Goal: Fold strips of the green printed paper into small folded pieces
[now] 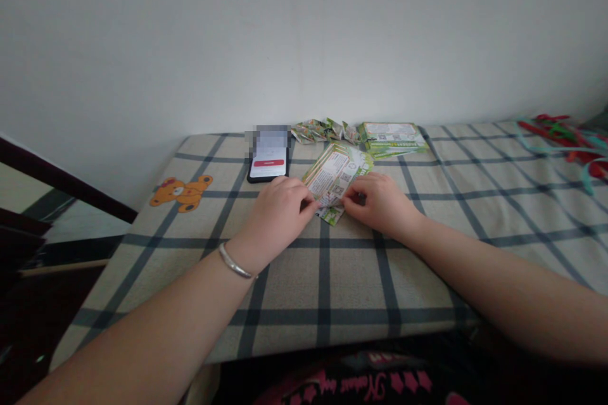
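Observation:
A green and white printed carton (334,172), flat-looking and with QR codes on its face, lies at a slant on the checked cloth. My left hand (284,205) pinches its near left edge between thumb and fingers. On the near right side, my right hand (375,202) grips the same carton with the fingertips pressed together. The carton's near end, between both hands, shows a small flap pointing toward me. Just behind it lies a row of small green and silver sachets (325,131). A silver bangle (234,261) circles my left wrist.
A phone (268,161) with a lit screen lies left of the carton. Another green box (395,138) rests by the wall at the back right. An orange bear cutout (181,193) is at the left; red and teal ribbons (570,142) lie far right on the checked tablecloth (354,285).

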Motion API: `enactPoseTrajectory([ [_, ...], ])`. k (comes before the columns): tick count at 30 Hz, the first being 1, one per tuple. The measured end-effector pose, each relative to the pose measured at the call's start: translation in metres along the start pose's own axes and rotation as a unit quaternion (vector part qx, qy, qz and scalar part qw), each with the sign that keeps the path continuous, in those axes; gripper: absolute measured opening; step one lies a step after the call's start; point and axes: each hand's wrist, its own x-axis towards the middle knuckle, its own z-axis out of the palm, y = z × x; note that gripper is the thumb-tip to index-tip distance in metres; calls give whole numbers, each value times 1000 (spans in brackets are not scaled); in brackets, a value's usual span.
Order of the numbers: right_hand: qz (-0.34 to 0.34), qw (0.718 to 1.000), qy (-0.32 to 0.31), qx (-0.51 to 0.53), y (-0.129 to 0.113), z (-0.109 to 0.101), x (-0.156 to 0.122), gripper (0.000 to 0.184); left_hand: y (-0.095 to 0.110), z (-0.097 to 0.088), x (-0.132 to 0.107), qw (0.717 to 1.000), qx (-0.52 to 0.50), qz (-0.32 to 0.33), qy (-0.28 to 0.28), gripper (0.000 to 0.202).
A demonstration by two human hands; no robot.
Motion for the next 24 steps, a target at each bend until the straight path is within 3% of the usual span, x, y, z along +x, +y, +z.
enactPoseTrajectory([
  [9, 24, 999, -26, 13, -1, 4, 4, 21, -2, 8, 2, 998, -48, -16, 26, 15],
  [24, -46, 999, -14, -20, -7, -1, -4, 16, -4, 4, 0, 996, -86, 28, -12, 19],
])
